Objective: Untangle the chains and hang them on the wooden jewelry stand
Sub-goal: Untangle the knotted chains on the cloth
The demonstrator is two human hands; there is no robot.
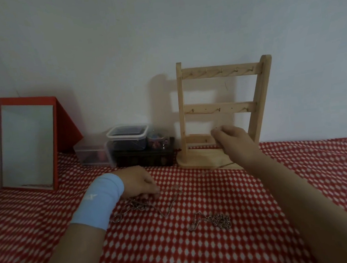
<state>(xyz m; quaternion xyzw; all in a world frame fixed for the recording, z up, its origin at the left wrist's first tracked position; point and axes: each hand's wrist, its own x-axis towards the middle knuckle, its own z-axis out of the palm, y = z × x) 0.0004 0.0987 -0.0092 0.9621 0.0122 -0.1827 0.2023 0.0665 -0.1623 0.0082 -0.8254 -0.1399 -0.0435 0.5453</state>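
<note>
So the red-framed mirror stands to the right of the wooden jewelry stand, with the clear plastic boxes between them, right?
No. In the head view the red-framed mirror stands to the left of the wooden jewelry stand, not the right, with the clear plastic boxes between them.

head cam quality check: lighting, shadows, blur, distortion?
Head view: dim, flat light, bluish cast, no glare. Head view: the wooden stand throws a soft shadow leftward on the wall. Head view: right hand slightly smeared, what it holds, if anything, unreadable; chain pile fairly sharp; mild wide-angle stretch at the edges.
</note>
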